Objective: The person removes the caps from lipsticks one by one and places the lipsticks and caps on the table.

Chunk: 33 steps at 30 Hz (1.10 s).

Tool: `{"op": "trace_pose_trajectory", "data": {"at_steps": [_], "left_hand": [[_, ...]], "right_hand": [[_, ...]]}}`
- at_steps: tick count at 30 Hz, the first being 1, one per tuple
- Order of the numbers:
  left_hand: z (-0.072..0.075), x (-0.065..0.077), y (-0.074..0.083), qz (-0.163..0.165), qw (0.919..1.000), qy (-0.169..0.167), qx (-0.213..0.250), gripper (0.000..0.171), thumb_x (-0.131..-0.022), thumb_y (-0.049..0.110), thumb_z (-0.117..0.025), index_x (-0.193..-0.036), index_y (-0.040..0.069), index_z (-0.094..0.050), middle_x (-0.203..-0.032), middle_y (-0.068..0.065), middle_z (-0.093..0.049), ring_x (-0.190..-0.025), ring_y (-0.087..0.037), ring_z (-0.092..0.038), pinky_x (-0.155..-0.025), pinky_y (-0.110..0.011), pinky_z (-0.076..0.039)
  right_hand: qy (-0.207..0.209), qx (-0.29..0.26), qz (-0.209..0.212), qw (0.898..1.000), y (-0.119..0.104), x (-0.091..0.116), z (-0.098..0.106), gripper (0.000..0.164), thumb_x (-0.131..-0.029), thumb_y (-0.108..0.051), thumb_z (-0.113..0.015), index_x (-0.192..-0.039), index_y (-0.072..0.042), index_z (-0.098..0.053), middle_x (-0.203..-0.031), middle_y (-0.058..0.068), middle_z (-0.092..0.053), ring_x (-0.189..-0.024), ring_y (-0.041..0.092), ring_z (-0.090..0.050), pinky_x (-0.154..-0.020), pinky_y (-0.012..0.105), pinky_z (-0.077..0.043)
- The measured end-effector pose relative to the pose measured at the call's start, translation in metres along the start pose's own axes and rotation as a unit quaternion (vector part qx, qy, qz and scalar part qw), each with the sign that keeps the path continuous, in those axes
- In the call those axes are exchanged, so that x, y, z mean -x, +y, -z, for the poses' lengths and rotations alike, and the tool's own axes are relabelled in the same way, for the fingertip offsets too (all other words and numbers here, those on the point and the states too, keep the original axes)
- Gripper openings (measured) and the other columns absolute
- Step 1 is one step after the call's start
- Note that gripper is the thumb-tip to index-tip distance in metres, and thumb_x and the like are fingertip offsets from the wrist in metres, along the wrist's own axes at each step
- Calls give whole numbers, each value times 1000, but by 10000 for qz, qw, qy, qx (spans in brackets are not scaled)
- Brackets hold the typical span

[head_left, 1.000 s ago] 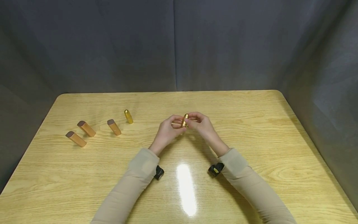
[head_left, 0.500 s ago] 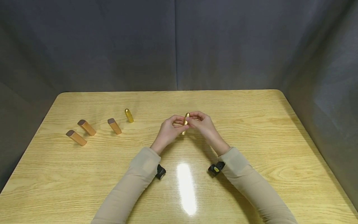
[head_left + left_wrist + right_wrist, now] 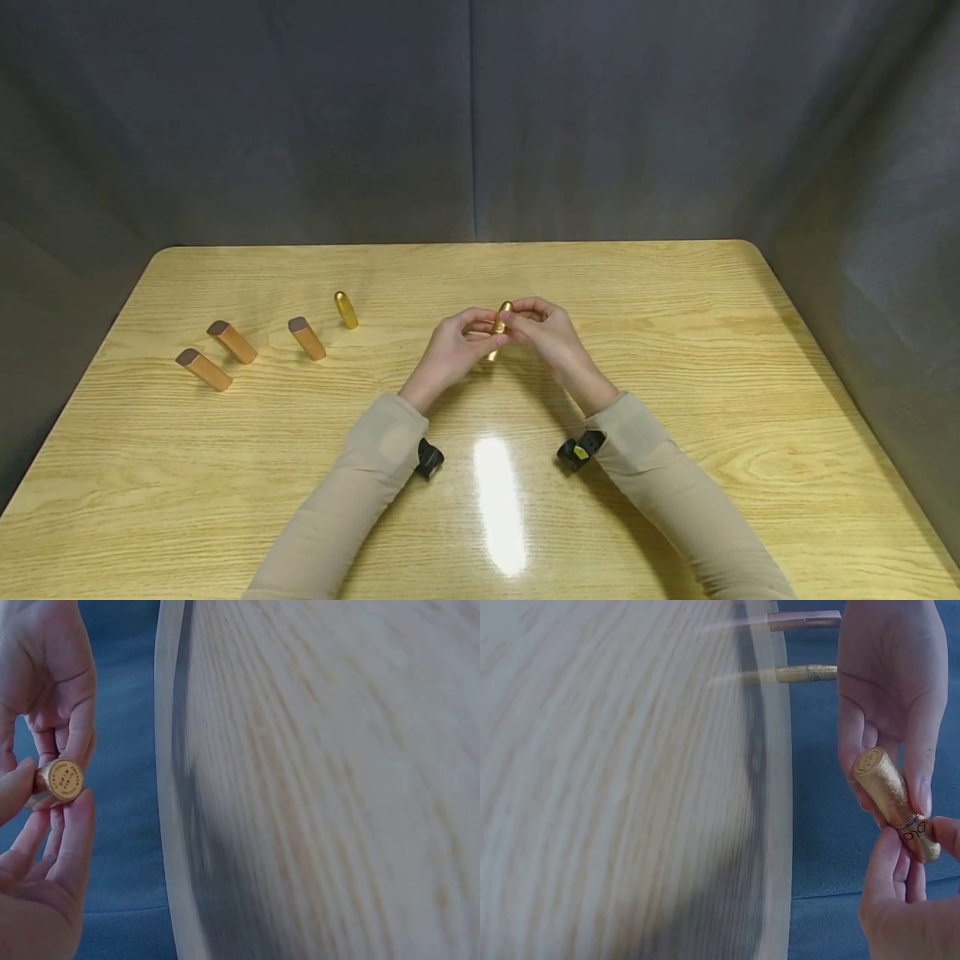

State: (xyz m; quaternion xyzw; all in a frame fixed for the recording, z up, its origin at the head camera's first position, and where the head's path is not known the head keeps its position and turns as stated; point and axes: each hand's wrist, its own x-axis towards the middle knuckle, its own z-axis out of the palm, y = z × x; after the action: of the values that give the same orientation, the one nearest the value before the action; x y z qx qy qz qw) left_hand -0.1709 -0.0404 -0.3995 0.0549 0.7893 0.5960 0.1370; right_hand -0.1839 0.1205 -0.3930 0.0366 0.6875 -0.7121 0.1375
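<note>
A gold lipstick tube (image 3: 506,307) with a rounded top is held between both hands over the middle of the table. My left hand (image 3: 452,348) grips its lower body between thumb and fingers. My right hand (image 3: 553,340) pinches the rounded upper end. In the right wrist view the tube (image 3: 889,789) leans at a slant, a dark band with lettering around it. Its round base with a printed label (image 3: 66,780) faces the left wrist camera. Fingers hide part of the middle.
On the left of the wooden table (image 3: 675,350) stand several other tubes. One is a gold lipstick tube (image 3: 347,310); copper-coloured tubes with flat brown tops include one nearer (image 3: 307,339) and two farther left (image 3: 232,342). Dark curtains (image 3: 480,125) surround the table.
The gold tube has turned in the fingers, and its lower end now shows below the left thumb. The right hand has shifted slightly right. The standing tubes have not moved.
</note>
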Motion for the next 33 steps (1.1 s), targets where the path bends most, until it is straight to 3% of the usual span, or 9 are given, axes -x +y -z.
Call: {"op": "trace_pose_trajectory", "data": {"at_steps": [9,19,25,33], "left_hand": [[3,1,3,-57,9998,-168,69,43,-91,18,-66,-130,5,-56,-123,-16,-61,-109,-30,-64,-85,-36,-56],[8,5,2,-140,9984,-512,213,45,-93,16,-63,-136,10,-51,-129,-14,-59,-114,-30,-61,-89,-35,-55],[9,6,2,-273,9984,-467,165,45,-93,15,-62,-136,10,-50,-128,-15,-57,-113,-31,-61,-89,-36,-54],[18,3,0,-220,9989,-373,149,48,-93,17,-63,-138,14,-49,-128,-14,-52,-114,-33,-60,-89,-41,-55]], "right_hand": [[-99,-529,61,9985,-1,1,-1,17,-92,-4,-57,-107,0,-51,-86,-4,-60,-77,4,-62,-76,14,-54],[-197,-637,100,9977,-9,2,5,18,-96,-6,-52,-113,1,-51,-91,-5,-60,-82,3,-63,-81,16,-55],[-459,-718,155,9962,-15,3,8,15,-96,-6,-51,-110,-5,-49,-97,-4,-57,-88,5,-61,-84,18,-54],[-147,-951,207,9951,-22,2,18,9,-98,-10,-50,-107,-12,-47,-96,-5,-55,-83,4,-62,-77,16,-55]]}}
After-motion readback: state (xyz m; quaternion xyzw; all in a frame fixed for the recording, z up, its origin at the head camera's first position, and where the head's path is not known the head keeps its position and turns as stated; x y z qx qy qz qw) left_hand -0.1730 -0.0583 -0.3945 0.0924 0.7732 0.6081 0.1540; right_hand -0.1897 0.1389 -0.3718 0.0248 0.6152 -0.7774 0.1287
